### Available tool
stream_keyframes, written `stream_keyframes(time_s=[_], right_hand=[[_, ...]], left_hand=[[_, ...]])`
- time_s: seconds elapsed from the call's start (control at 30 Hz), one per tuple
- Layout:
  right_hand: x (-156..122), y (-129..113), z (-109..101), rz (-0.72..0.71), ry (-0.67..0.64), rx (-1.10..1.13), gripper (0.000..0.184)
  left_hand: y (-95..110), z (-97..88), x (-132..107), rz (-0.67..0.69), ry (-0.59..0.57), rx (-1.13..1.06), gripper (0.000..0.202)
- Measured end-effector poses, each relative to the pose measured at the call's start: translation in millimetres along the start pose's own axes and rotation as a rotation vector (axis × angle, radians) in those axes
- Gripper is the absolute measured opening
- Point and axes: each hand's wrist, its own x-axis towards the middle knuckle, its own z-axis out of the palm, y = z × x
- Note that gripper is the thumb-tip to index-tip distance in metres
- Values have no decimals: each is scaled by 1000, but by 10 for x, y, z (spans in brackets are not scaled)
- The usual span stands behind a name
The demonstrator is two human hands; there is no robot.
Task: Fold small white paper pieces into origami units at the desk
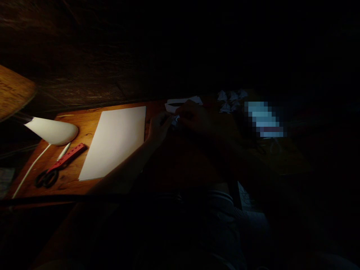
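Both hands meet over the middle of a dim wooden table. My left hand point(159, 127) has its fingers closed on a small piece of folded paper point(175, 120). From the other side my right hand point(192, 116) pinches the same paper. Its exact shape is hard to make out in the dark. Just behind the hands lie white paper strips point(171, 106), partly covered by my right hand. Several small folded paper pieces point(225, 107) stand in a group farther right.
A stack of white paper point(118, 142) lies left of my hands. Beyond it are red-sheathed scissors point(66, 159) with black handles, a white pen-like stick point(63, 152), and a white lamp point(53, 130) with its cord point(30, 168). A blurred-out bright screen point(264, 118) is at the right.
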Motion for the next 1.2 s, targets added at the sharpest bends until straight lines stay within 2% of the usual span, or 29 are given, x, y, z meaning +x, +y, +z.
stream_keyframes(time_s=[0.23,0.37,0.6,0.93,1.2], right_hand=[[0,-27,-48,-58,-28,-60,16],[-5,-46,-73,-45,-72,-70,21],[-14,-26,-76,-53,-147,-95,15],[-11,-11,-168,-74,-199,-80,40],[-4,-5,-140,-110,-209,-83,41]], left_hand=[[31,12,-9,0,2,-21,28],[26,9,-4,-25,35,-28,27],[-23,11,5,-18,8,-31,26],[-24,5,-2,-31,-6,-25,20],[-14,11,-3,-41,-5,-23,20]])
